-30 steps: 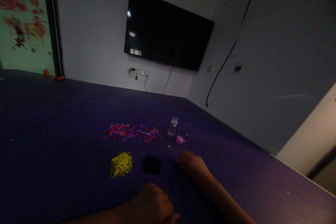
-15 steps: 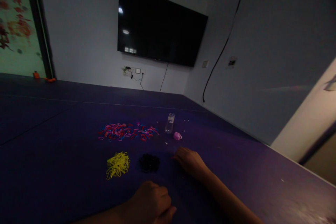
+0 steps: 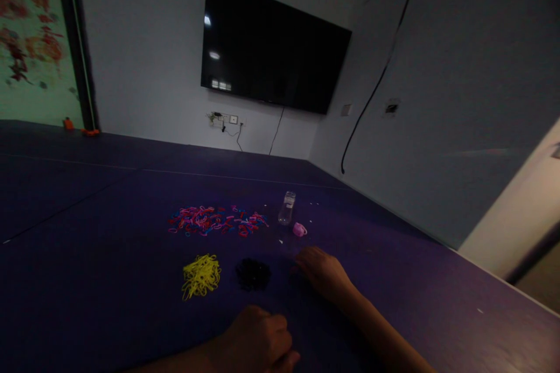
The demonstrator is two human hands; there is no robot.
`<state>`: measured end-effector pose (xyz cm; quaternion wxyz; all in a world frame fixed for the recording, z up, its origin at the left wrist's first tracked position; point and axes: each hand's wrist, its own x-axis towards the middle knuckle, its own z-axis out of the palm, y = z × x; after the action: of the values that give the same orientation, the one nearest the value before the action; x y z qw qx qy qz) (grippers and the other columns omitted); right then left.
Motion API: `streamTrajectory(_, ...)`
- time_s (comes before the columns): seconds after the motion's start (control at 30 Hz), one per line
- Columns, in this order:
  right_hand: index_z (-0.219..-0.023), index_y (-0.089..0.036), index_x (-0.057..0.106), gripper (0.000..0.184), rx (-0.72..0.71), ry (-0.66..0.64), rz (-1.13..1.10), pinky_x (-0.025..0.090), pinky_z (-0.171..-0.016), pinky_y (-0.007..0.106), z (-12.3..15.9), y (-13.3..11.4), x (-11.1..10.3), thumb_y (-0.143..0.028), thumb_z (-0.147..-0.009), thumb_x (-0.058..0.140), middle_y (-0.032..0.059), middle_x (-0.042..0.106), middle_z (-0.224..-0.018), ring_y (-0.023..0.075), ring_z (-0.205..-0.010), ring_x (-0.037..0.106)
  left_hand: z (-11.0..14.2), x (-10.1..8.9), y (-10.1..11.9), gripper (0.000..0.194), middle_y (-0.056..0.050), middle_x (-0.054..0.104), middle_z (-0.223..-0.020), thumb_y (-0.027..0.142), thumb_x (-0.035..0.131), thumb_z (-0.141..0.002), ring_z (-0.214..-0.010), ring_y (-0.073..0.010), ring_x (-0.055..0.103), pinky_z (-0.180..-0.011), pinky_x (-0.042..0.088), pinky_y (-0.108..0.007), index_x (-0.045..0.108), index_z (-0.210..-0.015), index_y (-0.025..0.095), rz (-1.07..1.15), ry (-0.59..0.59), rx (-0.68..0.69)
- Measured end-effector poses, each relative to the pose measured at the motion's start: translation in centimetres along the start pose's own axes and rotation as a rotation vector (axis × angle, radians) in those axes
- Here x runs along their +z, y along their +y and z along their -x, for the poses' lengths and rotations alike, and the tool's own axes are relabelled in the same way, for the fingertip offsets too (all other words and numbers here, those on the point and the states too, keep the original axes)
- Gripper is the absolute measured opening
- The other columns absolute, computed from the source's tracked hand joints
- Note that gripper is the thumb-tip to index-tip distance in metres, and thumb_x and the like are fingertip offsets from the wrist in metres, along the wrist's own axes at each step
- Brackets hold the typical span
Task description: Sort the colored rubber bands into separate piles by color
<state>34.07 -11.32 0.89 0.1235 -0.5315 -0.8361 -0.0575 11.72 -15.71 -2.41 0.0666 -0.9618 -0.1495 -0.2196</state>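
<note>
My left hand [image 3: 260,339] rests near the bottom of the view, its fingers curled into a loose fist with nothing showing in them. Just beyond it lie a pile of black rubber bands [image 3: 254,274] and, further left, a pile of yellow rubber bands [image 3: 201,275]. To the right of the black pile, my right hand [image 3: 321,271] lies on the purple surface [image 3: 109,268]. Its fingers are bent and held together, the tips in shadow, and no object shows in them. Ahead of that hand are a pink cap [image 3: 300,229] and a clear bottle [image 3: 287,208].
Scattered pink, red and blue rubber bands [image 3: 205,220] spread left of the bottle. Small white scraps dot the surface nearby. A wall-mounted television [image 3: 275,46] hangs at the back, and a black cable [image 3: 371,93] runs down the right wall. Small orange items [image 3: 90,132] stand far left.
The whole view has shifted slightly, so everything appears a little further right and lower. Both hands keep the same pose and place beside the piles.
</note>
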Motion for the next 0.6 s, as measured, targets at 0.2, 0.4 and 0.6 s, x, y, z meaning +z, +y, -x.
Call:
streamTrajectory(0.2,-0.088,-0.019,0.064,0.023,0.04,0.075,-0.124,0.04,-0.075,0.023,-5.3,-1.0,-2.4,-0.019,-0.083,0.041,0.0044,0.064,-0.09,0.0143,-0.084,0.057,-0.6,1.4,-0.4,0.028,0.004,0.053,-0.055,0.039,0.052,-0.08,-0.04,-0.008,0.045,-0.034,0.022,-0.021,0.049,-0.062,0.018,-0.056,-0.02,0.038)
streamTrajectory(0.4,-0.085,-0.015,0.068,0.025,0.051,-0.062,-0.146,0.041,-0.066,0.019,-14.8,-3.1,-3.9,-0.009,-0.07,0.048,0.005,0.068,-0.082,0.0129,-0.075,0.06,-0.9,2.8,-0.7,0.022,0.005,0.056,-0.054,0.027,0.055,-0.08,-0.035,-0.0054,0.04,-0.03,0.015,-0.019,0.052,-0.06,0.017,-0.014,-0.149,0.044)
streamTrajectory(0.6,-0.082,-0.015,0.07,0.029,0.117,-0.168,-0.105,0.04,-0.061,0.018,-17.2,-3.7,0.3,-0.005,-0.062,0.052,0.0047,0.069,-0.075,0.0136,-0.071,0.061,-1.0,7.8,-2.4,0.024,0.006,0.053,-0.045,0.03,0.048,-0.084,-0.031,-0.0051,0.035,-0.032,0.02,-0.018,0.056,-0.066,0.016,0.054,-0.244,-0.095)
